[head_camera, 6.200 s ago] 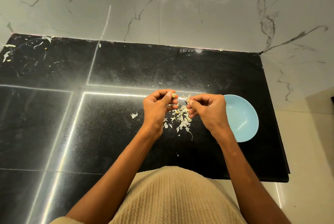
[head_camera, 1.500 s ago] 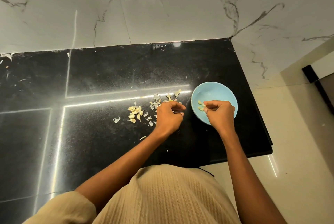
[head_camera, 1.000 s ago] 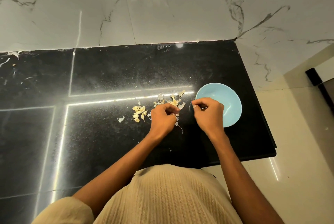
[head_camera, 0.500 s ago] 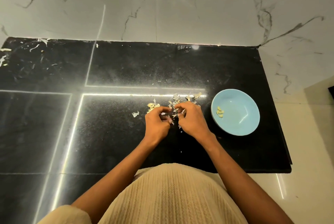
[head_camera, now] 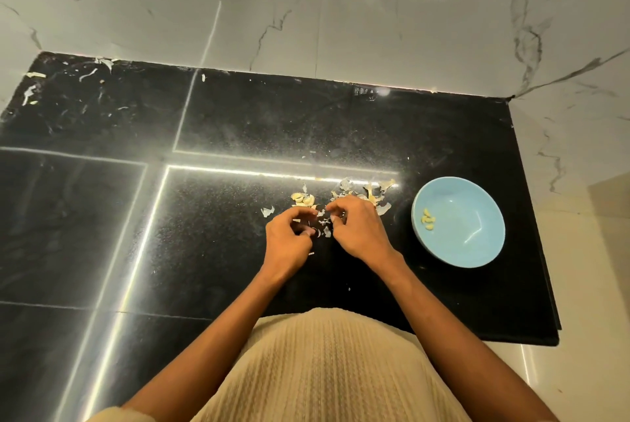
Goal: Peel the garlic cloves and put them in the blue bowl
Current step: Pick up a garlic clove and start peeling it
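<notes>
The blue bowl stands on the black counter at the right, with a few peeled garlic cloves lying in its left half. Left of it is a scatter of papery garlic peels, and a small heap of unpeeled cloves lies further left. My left hand hovers just before that heap. Its fingers are curled, its thumb and forefinger are apart, and nothing shows between them. My right hand is close beside it, fingertips curled down into the peels. What they touch is hidden.
The black stone counter ends about a hand's width right of the bowl and meets a marble wall at the back. Scraps of peel lie in its far left corner. A single peel lies left of my hands.
My right hand left the bowl, where peeled cloves now lie, and came back left to the peel pile. In the last half second both hands stayed at the pile and my left thumb and forefinger parted.
</notes>
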Motion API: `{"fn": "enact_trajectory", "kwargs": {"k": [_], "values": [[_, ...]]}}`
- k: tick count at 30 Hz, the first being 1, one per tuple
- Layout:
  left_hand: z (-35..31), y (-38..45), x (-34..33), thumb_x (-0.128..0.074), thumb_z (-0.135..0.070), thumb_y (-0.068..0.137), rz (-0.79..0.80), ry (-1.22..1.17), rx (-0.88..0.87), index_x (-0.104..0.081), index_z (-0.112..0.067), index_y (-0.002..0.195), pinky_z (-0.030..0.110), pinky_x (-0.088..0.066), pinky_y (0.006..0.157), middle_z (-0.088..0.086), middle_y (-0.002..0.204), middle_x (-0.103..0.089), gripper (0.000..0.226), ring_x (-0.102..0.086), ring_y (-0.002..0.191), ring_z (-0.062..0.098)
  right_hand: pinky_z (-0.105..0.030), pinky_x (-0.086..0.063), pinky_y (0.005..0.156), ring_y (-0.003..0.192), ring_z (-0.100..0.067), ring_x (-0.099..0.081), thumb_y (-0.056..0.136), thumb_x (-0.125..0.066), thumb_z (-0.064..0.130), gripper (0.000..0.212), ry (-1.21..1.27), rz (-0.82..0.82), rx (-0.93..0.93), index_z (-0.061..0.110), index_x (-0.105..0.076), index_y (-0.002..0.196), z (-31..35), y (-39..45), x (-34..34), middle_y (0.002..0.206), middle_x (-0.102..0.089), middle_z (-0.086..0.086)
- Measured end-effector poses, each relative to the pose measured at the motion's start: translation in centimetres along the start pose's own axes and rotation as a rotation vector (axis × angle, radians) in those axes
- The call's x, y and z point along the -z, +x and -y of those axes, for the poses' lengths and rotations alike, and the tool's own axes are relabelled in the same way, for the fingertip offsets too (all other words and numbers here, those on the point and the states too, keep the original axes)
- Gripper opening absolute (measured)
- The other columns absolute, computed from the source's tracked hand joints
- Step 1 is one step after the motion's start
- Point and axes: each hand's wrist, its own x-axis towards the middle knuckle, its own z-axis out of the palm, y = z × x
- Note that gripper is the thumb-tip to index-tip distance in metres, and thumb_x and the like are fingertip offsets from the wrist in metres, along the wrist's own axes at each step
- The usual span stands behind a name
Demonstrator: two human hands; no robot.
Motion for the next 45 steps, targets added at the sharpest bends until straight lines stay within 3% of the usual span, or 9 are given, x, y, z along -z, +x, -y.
{"fn": "enact_trajectory", "kwargs": {"k": [5,10,15,23,30,36,39,43,45], "values": [[1.2,-0.6,1.0,-0.058,0.014,0.082,-0.142,0.024,0.027,-0.072,-0.016,0.098,0.013,-0.054,0.073,-0.003,0.088,-0.072,0.037,-0.068,0.08,0.008,-0.038,-0.055,0.087,0.096,-0.019,-0.064,0.091,-0.061,0.005,0.027,-0.034,0.024,0.019,0.018,-0.076,0.11,0.6,0.3,-0.9,0.105,-0.071,-0.001],[2.0,-0.5,1.4,-0.058,0.014,0.084,-0.156,0.046,0.039,-0.073,-0.01,0.102,0.009,-0.051,0.074,0.0,0.094,-0.072,0.034,-0.068,0.087,0.008,-0.037,-0.054,0.082,0.089,-0.016,-0.06,0.088,-0.067,0.007,0.023,-0.078,0.034,0.078,0.019,-0.076,0.106,1.4,0.5,-1.7,0.092,-0.063,0.003],[2.1,-0.4,1.5,-0.059,0.012,0.085,-0.153,0.051,0.046,-0.074,-0.011,0.102,0.011,-0.052,0.076,-0.002,0.094,-0.072,0.033,-0.068,0.088,0.006,-0.041,-0.054,0.081,0.094,-0.024,-0.062,0.091,-0.064,0.009,0.026,-0.143,0.011,0.112,0.015,-0.072,0.116,2.2,1.0,-2.2,0.101,-0.06,-0.003],[2.1,-0.3,1.4,-0.06,0.01,0.085,-0.147,0.071,0.069,-0.074,-0.013,0.103,0.013,-0.053,0.079,-0.004,0.095,-0.073,0.032,-0.068,0.087,0.004,-0.03,-0.044,0.077,0.1,-0.024,-0.059,0.093,-0.06,0.004,0.023,-0.265,0.075,0.186,0.007,-0.07,0.114,3.0,1.4,-3.4,0.105,-0.061,-0.007],[1.8,0.0,1.4,-0.061,0.009,0.084,-0.14,0.052,0.07,-0.075,-0.012,0.102,0.022,-0.056,0.084,-0.004,0.095,-0.074,0.031,-0.068,0.087,0.005,-0.035,-0.051,0.072,0.084,-0.027,-0.06,0.075,-0.062,0.005,0.015,-0.167,0.082,0.133,0.009,-0.066,0.089,2.8,1.4,-3.4,0.091,-0.062,-0.009],[0.4,0.1,0.8,-0.064,0.004,0.09,-0.081,-0.122,0.102,-0.073,-0.017,0.098,0.029,-0.061,0.079,-0.001,0.092,-0.075,0.024,-0.073,0.084,0.008,-0.027,-0.057,0.066,0.063,-0.011,-0.062,0.073,-0.07,0.01,0.023,0.17,-0.044,0.07,0.011,-0.073,0.095,2.0,0.6,-2.7,0.07,-0.065,0.005],[-1.1,0.0,0.6,-0.062,-0.003,0.096,-0.012,-0.262,0.127,-0.071,-0.013,0.103,0.033,-0.062,0.074,0.005,0.093,-0.075,0.016,-0.074,0.087,0.02,-0.017,-0.056,0.064,0.065,-0.006,-0.066,0.077,-0.078,0.006,0.019,0.38,-0.113,0.017,0.011,-0.08,0.095,2.0,0.1,-1.2,0.077,-0.072,0.004],[-3.5,0.0,0.7,-0.065,-0.001,0.094,0.085,-0.493,0.158,-0.069,-0.002,0.105,0.033,-0.063,0.073,0.012,0.093,-0.076,0.012,-0.075,0.086,0.026,-0.026,-0.062,0.07,0.077,-0.014,-0.074,0.081,-0.082,0.001,0.016,0.628,-0.125,-0.054,0.009,-0.08,0.095,1.8,-0.8,1.3,0.083,-0.077,-0.002],[-4.3,0.0,0.7,-0.067,-0.001,0.091,0.122,-0.571,0.194,-0.068,0.002,0.109,0.033,-0.063,0.074,0.014,0.095,-0.075,0.018,-0.074,0.088,0.027,-0.028,-0.061,0.065,0.077,-0.017,-0.075,0.081,-0.082,0.001,0.016,0.731,-0.133,-0.07,0.008,-0.079,0.095,1.8,-1.3,2.3,0.083,-0.077,-0.002]]}}
